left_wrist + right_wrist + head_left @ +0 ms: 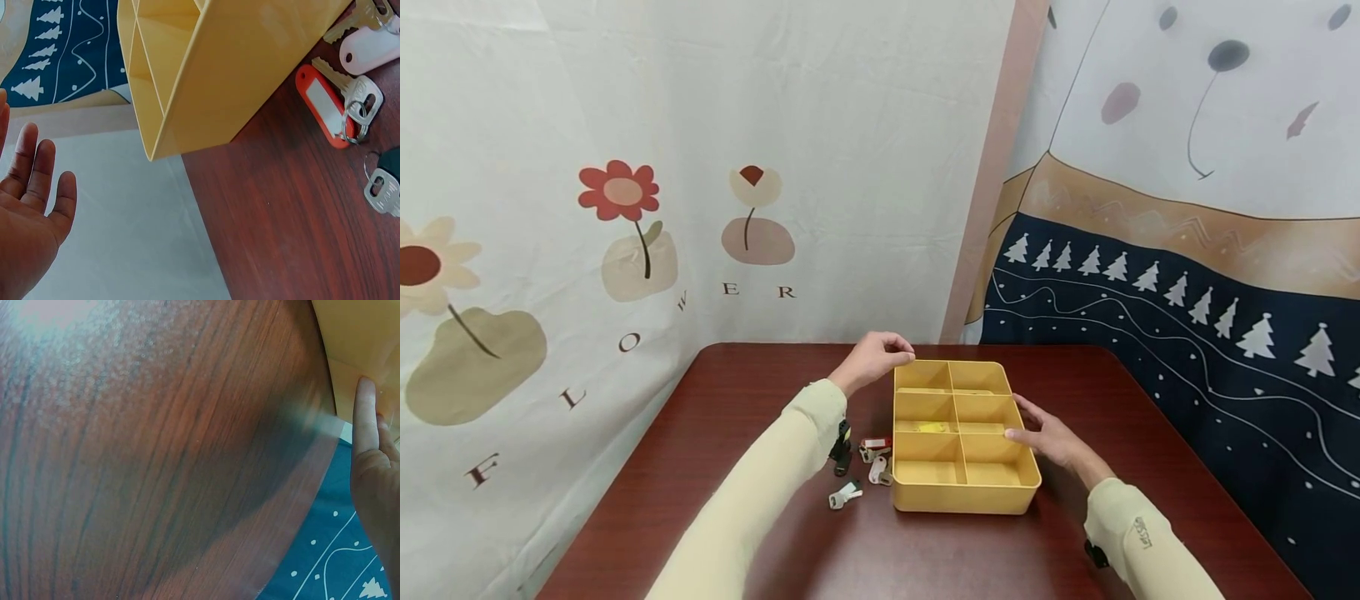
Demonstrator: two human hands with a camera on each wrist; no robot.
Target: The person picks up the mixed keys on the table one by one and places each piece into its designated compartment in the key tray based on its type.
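Pale sleeves (741,508) are seen nearest. By the table's (865,558) far edge, the yellow box (962,500) is gripped by the right hand (1058,440); the left hand (872,358) is held with fingers apart, contact unclear.

The person's left sleeve (752,508) and right sleeve (1120,521) are pale cream-yellow, the right bearing a small dark marking (1142,532). A black wrist device (841,454) shows below the left cuff (822,406), another black piece (1096,553) under the right.
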